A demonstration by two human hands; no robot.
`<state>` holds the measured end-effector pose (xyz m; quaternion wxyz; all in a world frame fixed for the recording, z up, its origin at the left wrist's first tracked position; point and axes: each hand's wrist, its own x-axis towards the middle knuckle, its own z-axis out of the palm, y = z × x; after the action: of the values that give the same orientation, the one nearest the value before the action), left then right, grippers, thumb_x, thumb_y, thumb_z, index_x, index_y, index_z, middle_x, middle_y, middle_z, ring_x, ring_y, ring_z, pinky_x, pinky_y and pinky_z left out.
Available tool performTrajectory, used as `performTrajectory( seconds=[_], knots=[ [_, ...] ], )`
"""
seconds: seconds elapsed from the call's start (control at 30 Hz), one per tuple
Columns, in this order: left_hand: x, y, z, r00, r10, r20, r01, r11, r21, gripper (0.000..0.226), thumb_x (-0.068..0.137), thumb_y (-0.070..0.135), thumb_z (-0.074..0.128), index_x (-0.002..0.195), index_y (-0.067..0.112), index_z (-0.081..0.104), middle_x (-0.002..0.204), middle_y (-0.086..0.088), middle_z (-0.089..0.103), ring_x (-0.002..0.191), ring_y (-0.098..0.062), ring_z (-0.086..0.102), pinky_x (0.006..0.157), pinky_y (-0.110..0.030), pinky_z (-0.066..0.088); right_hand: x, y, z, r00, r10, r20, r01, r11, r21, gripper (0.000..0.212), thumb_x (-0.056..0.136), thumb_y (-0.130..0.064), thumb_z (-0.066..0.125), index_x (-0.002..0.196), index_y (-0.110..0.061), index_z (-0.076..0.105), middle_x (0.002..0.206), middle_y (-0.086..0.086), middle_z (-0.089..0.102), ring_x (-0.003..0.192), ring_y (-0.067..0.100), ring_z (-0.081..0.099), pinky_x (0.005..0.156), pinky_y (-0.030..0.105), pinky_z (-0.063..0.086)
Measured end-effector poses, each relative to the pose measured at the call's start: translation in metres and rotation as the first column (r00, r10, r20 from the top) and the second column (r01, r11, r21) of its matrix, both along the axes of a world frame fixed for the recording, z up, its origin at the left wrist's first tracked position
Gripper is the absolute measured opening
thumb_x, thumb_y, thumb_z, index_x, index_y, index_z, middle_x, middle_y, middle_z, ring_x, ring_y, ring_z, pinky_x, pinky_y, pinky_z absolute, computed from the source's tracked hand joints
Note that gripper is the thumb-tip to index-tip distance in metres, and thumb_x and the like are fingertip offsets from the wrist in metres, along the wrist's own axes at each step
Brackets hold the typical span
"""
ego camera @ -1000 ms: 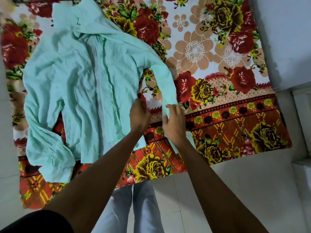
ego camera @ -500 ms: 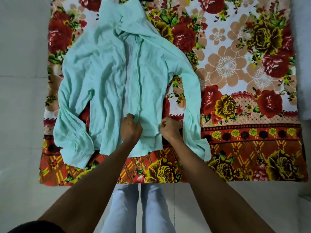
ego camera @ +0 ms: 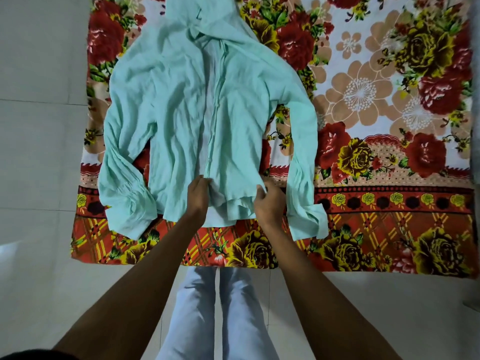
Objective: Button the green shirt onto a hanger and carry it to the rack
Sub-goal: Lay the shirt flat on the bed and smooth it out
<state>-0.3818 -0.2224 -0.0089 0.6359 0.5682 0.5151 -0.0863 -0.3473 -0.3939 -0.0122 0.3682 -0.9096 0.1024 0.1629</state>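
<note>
Nearest to me, below my forearms, my legs in pale trousers (ego camera: 215,315) stand on a light tiled floor (ego camera: 39,178) with thin grout lines; the tiles run out to the left of my left hand and continue under and to the right of my right arm. Just beyond my feet begins the floral cloth (ego camera: 389,141), spread flat on the floor: its near edge is an orange-red band with yellow lattice and dark yellow roses, then a strip of small yellow roses level with my wrists, and past my hands a white ground with big red roses and tan blossoms.

My left hand (ego camera: 198,196) has its fingers curled into the lower front of the green shirt (ego camera: 171,105), pinching the fabric by the placket near the hem. My right hand (ego camera: 268,203) is just beside it to the right, fingers bent, thumb and fingertips gripping the hem edge of the same front panel.

The shirt lies front up on the cloth, stretching away from my hands, sleeves falling to either side with cuffs toward me, collar at the far end. I can read no label or writing anywhere
</note>
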Motion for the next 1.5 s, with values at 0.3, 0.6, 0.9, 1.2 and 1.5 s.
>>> performTrajectory(
  seconds=[0.3, 0.6, 0.9, 1.2, 1.5],
  knots=[
    [-0.027, -0.01, -0.002, 0.972, -0.231, -0.042, 0.229, 0.972, -0.05, 0.022, 0.108, 0.018, 0.05, 0.097, 0.006, 0.065, 0.09, -0.003, 0.061, 0.083, -0.016, 0.055, 0.077, -0.033, 0.042, -0.023, -0.055, 0.011, 0.989, -0.146, -0.009, 0.141, 0.964, -0.228, 0.018, 0.103, -0.016, 0.054, 0.102, -0.002, 0.065, 0.092, 0.019, 0.07, 0.086, 0.04, 0.066, 0.069, 0.037, 0.047],
    [-0.032, -0.006, -0.011, 0.797, -0.599, -0.079, 0.593, 0.801, -0.087, 0.035, 0.106, 0.032, 0.056, 0.1, 0.002, 0.072, 0.086, -0.016, 0.067, 0.079, -0.028, 0.064, 0.075, -0.048, 0.057, -0.019, -0.07, 0.015, 0.94, -0.331, -0.085, 0.268, 0.868, -0.419, 0.026, 0.101, -0.016, 0.054, 0.123, -0.005, 0.063, 0.117, 0.022, 0.065, 0.105, 0.044, 0.064, 0.078, 0.042, 0.05],
    [-0.038, 0.05, 0.001, 0.878, -0.267, -0.397, 0.475, 0.58, 0.662, 0.053, 0.08, 0.028, 0.076, 0.125, 0.007, 0.057, 0.125, -0.023, 0.056, 0.117, -0.044, 0.05, 0.096, -0.051, 0.042, -0.026, 0.04, 0.028, 0.965, 0.223, 0.136, -0.19, 0.957, -0.217, 0.039, 0.093, -0.016, 0.064, 0.13, -0.015, 0.054, 0.131, 0.011, 0.05, 0.119, 0.028, 0.046, 0.091, 0.04, 0.05],
    [-0.059, 0.076, 0.004, 0.893, -0.446, -0.062, 0.404, 0.735, 0.545, 0.028, 0.091, 0.028, 0.054, 0.072, 0.008, 0.046, 0.06, -0.006, 0.049, 0.055, -0.017, 0.042, 0.053, -0.035, 0.029, -0.032, 0.145, 0.014, 0.816, 0.221, -0.534, 0.043, 0.898, 0.439, 0.057, 0.096, -0.052, 0.062, 0.141, -0.019, 0.05, 0.133, 0.002, 0.064, 0.12, 0.02, 0.061, 0.089, 0.029, 0.046],
    [-0.068, 0.098, -0.004, 0.981, -0.182, 0.068, 0.143, 0.911, 0.388, 0.025, 0.099, 0.029, 0.062, 0.117, 0.014, 0.07, 0.112, -0.004, 0.068, 0.103, -0.02, 0.06, 0.08, -0.032, 0.046, -0.018, 0.139, 0.004, 0.858, 0.008, -0.514, 0.257, 0.858, 0.444, 0.022, 0.086, -0.024, 0.079, 0.107, -0.024, 0.073, 0.106, -0.002, 0.078, 0.099, 0.019, 0.074, 0.092, 0.043, 0.061]
  ],
)
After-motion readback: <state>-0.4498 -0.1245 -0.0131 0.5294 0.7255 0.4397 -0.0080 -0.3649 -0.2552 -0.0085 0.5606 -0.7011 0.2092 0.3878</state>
